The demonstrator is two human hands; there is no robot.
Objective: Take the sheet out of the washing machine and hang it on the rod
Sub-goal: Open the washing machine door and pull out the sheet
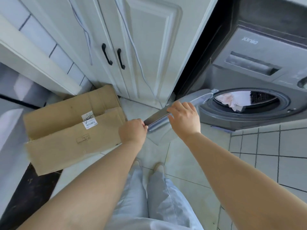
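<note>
Nearest, at six o'clock, stand the person's legs in pale trousers (146, 196) on the tiled floor (265, 146). Above them the left hand (132, 131) curls its fingers round the near edge of the open washer door (157, 116), while the right hand (184, 116) rests on the door's far part, fingers bent over the rim. At nine o'clock lies a flattened cardboard box (69, 128). At three o'clock the sheet (232, 99), white and crumpled, sits inside the drum of the washing machine (259, 67). At twelve o'clock stand white cabinet doors (141, 47).
</note>
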